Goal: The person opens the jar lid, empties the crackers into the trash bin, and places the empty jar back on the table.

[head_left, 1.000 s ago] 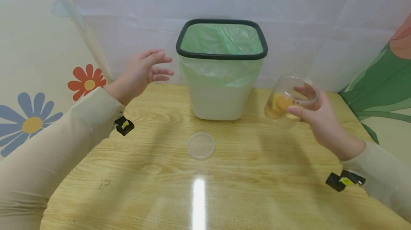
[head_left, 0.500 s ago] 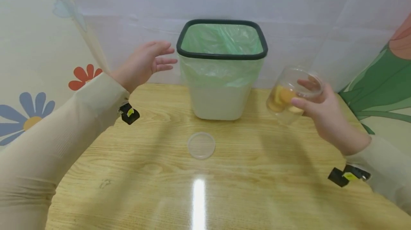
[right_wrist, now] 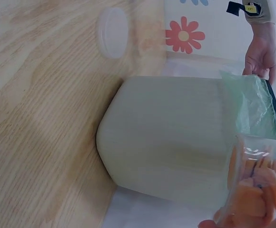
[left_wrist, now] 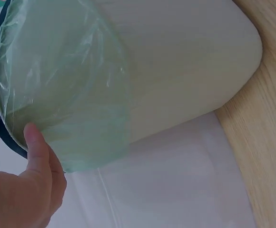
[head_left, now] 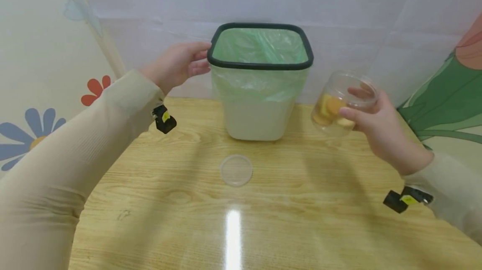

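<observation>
My left hand [head_left: 180, 65] is at the left side of a pale trash can [head_left: 256, 115], its fingertips right at the dark rim [head_left: 260, 67]. In the left wrist view the fingers [left_wrist: 35, 142] are extended, close over the green liner bag [left_wrist: 81, 85] folded outside the can. My right hand [head_left: 384, 127] grips a clear plastic jar [head_left: 348, 81] to the right of the can, tilted and with no lid on. Orange and yellow round pieces [right_wrist: 252, 199] lie in its lower part.
A clear round lid [head_left: 236, 170] lies on the wood-grain table [head_left: 169, 219] in front of the can. Behind is a pale sheet-covered wall [head_left: 169, 2], with flower-painted panels at both sides.
My left hand has moved right and up until its fingertips reach the can's rim. My right hand has raised the jar slightly. The can and lid have stayed in place.
</observation>
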`<state>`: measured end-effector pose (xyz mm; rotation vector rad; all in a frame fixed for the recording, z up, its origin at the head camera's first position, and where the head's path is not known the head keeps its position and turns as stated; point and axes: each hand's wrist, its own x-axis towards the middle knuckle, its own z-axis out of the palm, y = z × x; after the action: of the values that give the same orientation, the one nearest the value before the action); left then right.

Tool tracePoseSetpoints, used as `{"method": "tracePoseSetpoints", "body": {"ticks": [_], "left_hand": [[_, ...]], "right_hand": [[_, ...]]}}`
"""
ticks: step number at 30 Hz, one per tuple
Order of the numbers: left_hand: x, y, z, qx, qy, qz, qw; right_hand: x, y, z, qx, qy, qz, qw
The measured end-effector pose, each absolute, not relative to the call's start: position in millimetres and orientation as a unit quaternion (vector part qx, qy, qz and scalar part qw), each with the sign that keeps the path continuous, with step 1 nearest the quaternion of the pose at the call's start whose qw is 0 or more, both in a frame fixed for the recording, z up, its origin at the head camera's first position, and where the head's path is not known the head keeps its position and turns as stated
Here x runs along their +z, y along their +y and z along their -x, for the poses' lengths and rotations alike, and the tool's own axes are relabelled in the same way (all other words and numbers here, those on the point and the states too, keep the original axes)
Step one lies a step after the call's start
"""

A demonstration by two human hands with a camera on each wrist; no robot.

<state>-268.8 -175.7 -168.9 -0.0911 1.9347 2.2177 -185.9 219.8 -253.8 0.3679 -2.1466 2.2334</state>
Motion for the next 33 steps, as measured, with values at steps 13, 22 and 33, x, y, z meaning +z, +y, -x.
{"method": "tracePoseSetpoints", "body": {"ticks": [13,22,33], "left_hand": [[-157.7,-175.4,306.4,0.772,0.603,0.148,0.138],[-159.9,-176.2,323.5,0.762,0.601,0.165,0.178],[-160.8,-176.5,330.1,0.79,0.546,0.191,0.205]], "right_hand": [[-240.3,213.9,193.7,0.682,-0.722,-0.111,0.016],[-235.3,214.3,200.1,0.688,-0.717,-0.107,0.034],[-221.1,211.8,214.4,0.683,-0.72,-0.112,0.052]]}}
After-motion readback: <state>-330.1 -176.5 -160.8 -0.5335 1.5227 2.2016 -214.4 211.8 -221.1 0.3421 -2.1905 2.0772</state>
